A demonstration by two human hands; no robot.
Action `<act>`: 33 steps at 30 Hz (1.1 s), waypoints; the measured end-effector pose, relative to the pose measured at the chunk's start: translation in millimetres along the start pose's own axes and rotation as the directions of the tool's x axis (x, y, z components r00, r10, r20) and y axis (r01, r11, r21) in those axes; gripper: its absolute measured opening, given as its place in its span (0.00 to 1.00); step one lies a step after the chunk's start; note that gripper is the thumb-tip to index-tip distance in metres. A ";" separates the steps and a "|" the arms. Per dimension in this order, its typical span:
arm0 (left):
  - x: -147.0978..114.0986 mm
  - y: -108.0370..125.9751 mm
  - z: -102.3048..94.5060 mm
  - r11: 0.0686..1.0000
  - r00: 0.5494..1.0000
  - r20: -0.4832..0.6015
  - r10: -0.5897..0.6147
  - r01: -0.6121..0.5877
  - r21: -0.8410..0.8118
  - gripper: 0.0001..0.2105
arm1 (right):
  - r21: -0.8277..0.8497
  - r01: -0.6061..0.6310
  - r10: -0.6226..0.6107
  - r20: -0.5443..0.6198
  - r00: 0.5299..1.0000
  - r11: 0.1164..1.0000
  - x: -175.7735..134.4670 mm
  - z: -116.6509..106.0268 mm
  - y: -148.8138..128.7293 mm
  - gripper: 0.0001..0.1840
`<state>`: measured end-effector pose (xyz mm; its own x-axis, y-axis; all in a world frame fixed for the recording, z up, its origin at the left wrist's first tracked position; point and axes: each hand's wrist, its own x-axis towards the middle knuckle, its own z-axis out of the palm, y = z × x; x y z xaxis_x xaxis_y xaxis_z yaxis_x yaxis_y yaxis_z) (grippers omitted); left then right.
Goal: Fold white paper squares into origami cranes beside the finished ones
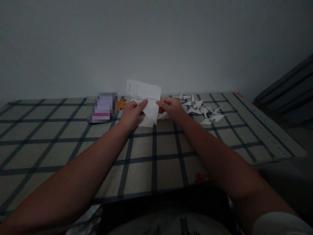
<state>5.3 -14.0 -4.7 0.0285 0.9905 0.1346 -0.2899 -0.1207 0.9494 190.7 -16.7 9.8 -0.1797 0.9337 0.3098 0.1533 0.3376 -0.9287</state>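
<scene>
A white sheet of paper (144, 89) with faint print is held up over the table, creased across its middle. My left hand (132, 112) pinches its left side between thumb and fingers. On the right side, my right hand (170, 107) grips the paper's edge, thumb toward me. More white paper (146, 122) shows beneath the hands; whether it is part of the same sheet I cannot tell. Something dark red near my right fingers is too small to name. Several folded white paper cranes (195, 103) lie in a cluster just right of my right hand.
A checked cloth (139, 160) covers the table. A blurred phone-like object with a lilac face (102, 104) stands left of my hands. Behind the table rises a plain grey wall (156, 42). Dark folded fabric (290, 88) hangs at the right.
</scene>
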 end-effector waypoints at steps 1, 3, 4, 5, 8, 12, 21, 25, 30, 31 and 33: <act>0.6 -0.5 -0.8 1.000 1.000 0.002 0.003 -0.003 -0.001 0.18 | 0.007 0.004 -0.005 0.006 1.000 1.000 0.3 -0.2 0.7 0.20; 2.5 -1.4 -2.8 0.999 0.999 -0.026 0.035 -0.034 0.003 0.17 | 0.022 0.014 -0.014 0.015 1.000 1.000 0.5 -0.8 1.6 0.20; 3.7 -1.7 -4.0 0.998 0.997 -0.053 0.064 -0.063 0.012 0.17 | 0.026 0.015 -0.016 0.016 1.000 1.000 0.6 -1.0 1.7 0.20; 5.2 -1.8 -5.2 0.995 0.992 -0.085 0.098 -0.097 0.025 0.17 | 0.027 0.013 -0.013 0.011 1.000 1.000 0.6 -1.1 1.5 0.20; 8.8 -0.9 -7.7 0.985 0.972 -0.157 0.174 -0.168 0.051 0.18 | 0.002 -0.008 0.008 -0.001 1.000 1.000 0.3 -0.9 -0.4 0.19; 9.6 2.7 -8.6 0.977 0.958 -0.203 0.204 -0.188 0.095 0.18 | -0.018 -0.028 0.028 0.010 1.000 0.999 0.2 -0.6 -1.3 0.19; 11.8 5.7 -10.4 0.982 0.948 -0.267 0.171 -0.186 -0.032 0.15 | -0.024 -0.028 0.029 0.015 0.999 0.999 -0.9 -1.4 -4.7 0.18; 5.6 6.6 -3.9 0.998 0.997 -0.061 0.044 -0.046 -0.045 0.16 | -0.011 -0.041 0.040 -0.045 0.998 0.999 0.0 -1.9 -3.4 0.18; 0.6 -0.7 -3.9 0.996 1.000 -0.002 -0.026 0.026 0.081 0.21 | 0.024 -0.011 0.012 -0.044 0.999 1.000 1.3 -1.8 1.7 0.20; 1.1 -2.0 -5.2 0.993 1.000 -0.009 -0.008 0.009 0.116 0.22 | 0.018 -0.010 0.010 -0.037 0.999 1.000 1.1 -1.6 1.8 0.20; 2.3 -3.0 -7.0 0.990 1.000 -0.017 0.026 -0.023 0.137 0.21 | 0.002 -0.010 0.010 -0.021 1.000 1.000 0.6 -1.4 1.1 0.21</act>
<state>-0.4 -10.8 -9.2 0.0047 0.9881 0.1540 -0.1566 -0.1513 0.9760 192.2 -15.6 9.2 -0.1573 0.9395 0.3045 0.1528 0.3277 -0.9323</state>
